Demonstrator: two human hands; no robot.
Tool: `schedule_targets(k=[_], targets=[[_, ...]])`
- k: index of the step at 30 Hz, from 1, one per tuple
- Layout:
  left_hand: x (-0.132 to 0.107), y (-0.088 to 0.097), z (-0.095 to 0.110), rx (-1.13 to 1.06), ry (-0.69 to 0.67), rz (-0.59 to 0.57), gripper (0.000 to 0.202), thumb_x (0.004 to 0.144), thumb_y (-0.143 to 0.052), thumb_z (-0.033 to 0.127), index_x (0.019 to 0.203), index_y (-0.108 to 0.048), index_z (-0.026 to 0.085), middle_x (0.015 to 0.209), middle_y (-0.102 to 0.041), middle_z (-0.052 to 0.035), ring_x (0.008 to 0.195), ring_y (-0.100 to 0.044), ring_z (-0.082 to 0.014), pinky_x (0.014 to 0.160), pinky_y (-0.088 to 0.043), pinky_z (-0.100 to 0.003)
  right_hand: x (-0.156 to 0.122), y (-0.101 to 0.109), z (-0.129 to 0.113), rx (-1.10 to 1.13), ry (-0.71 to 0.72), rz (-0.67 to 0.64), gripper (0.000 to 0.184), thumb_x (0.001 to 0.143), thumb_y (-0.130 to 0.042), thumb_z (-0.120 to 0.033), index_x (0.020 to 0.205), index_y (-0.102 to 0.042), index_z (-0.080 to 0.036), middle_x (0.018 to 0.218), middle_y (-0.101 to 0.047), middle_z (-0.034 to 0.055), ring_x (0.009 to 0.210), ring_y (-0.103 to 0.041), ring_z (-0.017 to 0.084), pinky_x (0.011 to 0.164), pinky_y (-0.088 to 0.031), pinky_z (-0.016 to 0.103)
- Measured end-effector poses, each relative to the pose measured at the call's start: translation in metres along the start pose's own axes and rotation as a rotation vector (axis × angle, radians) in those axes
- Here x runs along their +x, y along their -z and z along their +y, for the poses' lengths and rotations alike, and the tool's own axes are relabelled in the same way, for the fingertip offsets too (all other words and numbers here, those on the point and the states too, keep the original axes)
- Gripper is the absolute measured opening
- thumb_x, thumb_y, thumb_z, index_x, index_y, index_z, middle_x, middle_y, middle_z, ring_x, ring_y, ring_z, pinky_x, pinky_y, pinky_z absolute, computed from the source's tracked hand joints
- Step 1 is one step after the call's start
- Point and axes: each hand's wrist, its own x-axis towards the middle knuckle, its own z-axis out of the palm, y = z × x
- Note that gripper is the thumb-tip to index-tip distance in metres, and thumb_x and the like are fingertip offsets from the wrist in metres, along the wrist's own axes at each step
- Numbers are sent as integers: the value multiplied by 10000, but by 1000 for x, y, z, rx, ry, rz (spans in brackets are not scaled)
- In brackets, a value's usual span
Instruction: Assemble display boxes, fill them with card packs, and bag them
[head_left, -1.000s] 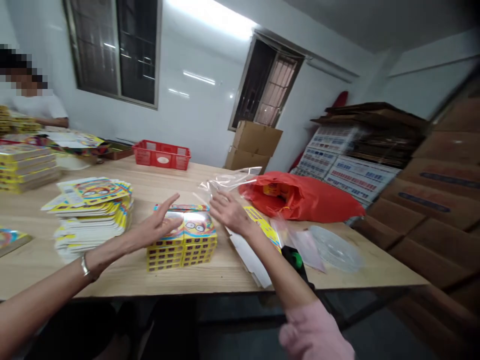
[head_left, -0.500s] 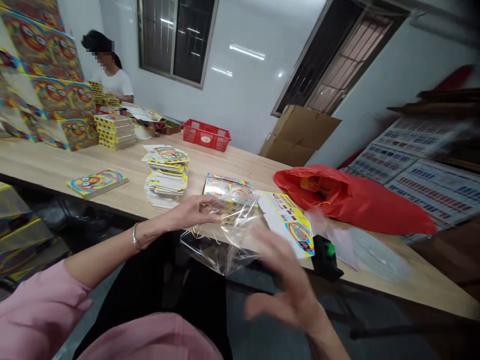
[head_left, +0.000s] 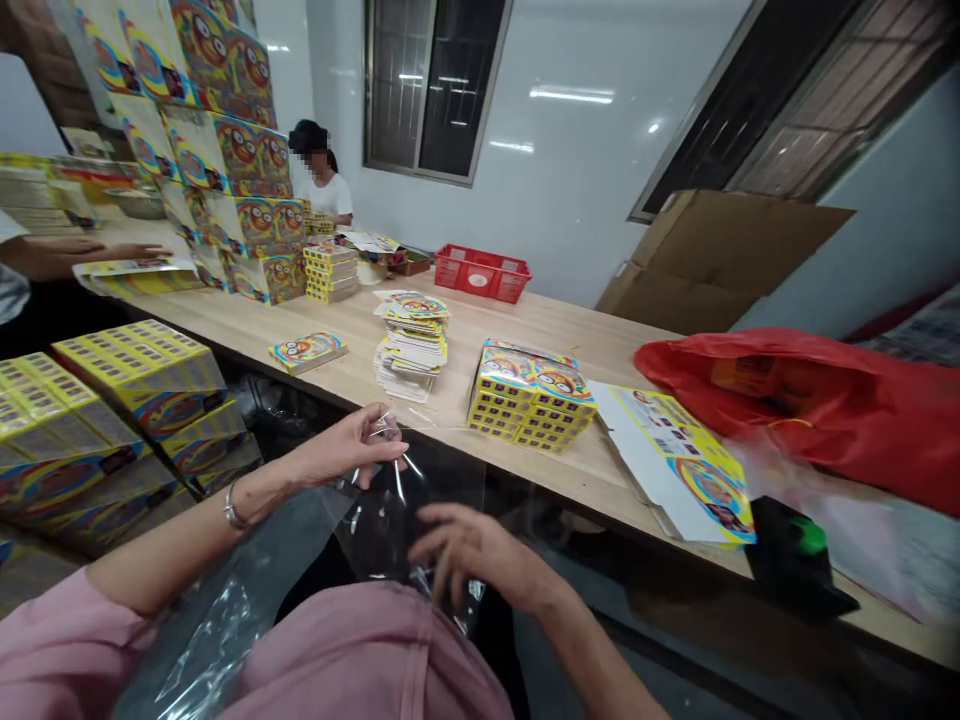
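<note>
My left hand (head_left: pixel 367 443) pinches the edge of a clear plastic bag (head_left: pixel 375 525) that hangs down in front of my lap, off the table's front edge. Close beside the bag, my right hand (head_left: pixel 480 555) has its fingers spread and slightly blurred; whether they touch the film cannot be made out. On the table ahead stands a block of small yellow boxes (head_left: pixel 532 400) with cartoon faces on top. Left of it rises an uneven stack of printed cards (head_left: pixel 412 350). A flat printed box (head_left: pixel 307 350) lies farther left.
Tall stacks of cartoon-printed boxes (head_left: pixel 262 220) stand at the back left, with more yellow boxes (head_left: pixel 142 400) below. A red basket (head_left: pixel 482 275), flattened printed carton (head_left: pixel 675 460), red bag (head_left: pixel 825 420) and black tape dispenser (head_left: pixel 799 555) are about. Two co-workers sit at the left, one by the far stack.
My view has turned left. My left hand and the plastic bag have come down and away from the block of boxes, which now shows uncovered. My right hand has moved in towards the bag.
</note>
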Motion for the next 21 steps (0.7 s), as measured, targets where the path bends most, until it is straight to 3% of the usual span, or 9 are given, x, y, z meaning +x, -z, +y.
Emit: schedule_targets(k=[3,6,12,18,21], targets=[[-2,-4,-31,-30,-10,89,483,717,-818,449,863,-430,200,776,-603,34,676,-656,-131,483,-498,-191,6,9,-5,-34,233,343,543,794,-787,-433,1241,-564,-219,1202,-707,110,902,-708,163,756,-548,272],[0,-8,-51,15,-15,114,484,697,-831,436,946,-498,190,723,-560,64,589,-554,-78,511,-450,-183,19,16,-17,-103,300,495,431,821,-741,-458,1137,-603,-199,979,-758,82,753,-694,161,712,-544,303],[1,2,-64,154,-4,128,381,791,-729,512,841,-581,164,686,-529,48,620,-488,-82,588,-394,-206,43,27,-23,-254,335,544,359,817,-685,-456,1040,-606,-186,644,-648,-39,510,-590,112,526,-475,253],[0,0,-54,150,38,160,417,818,-676,568,777,-575,166,673,-585,28,624,-536,-97,650,-436,-233,64,35,-29,-246,272,561,422,726,-763,-495,967,-628,-176,760,-694,18,663,-649,138,610,-509,265],[0,-5,-52,127,25,212,428,776,-715,577,846,-601,171,746,-617,18,662,-562,-105,661,-455,-234,74,36,-36,-248,312,536,411,775,-725,-529,956,-629,-173,631,-622,-32,507,-533,89,504,-423,227]])
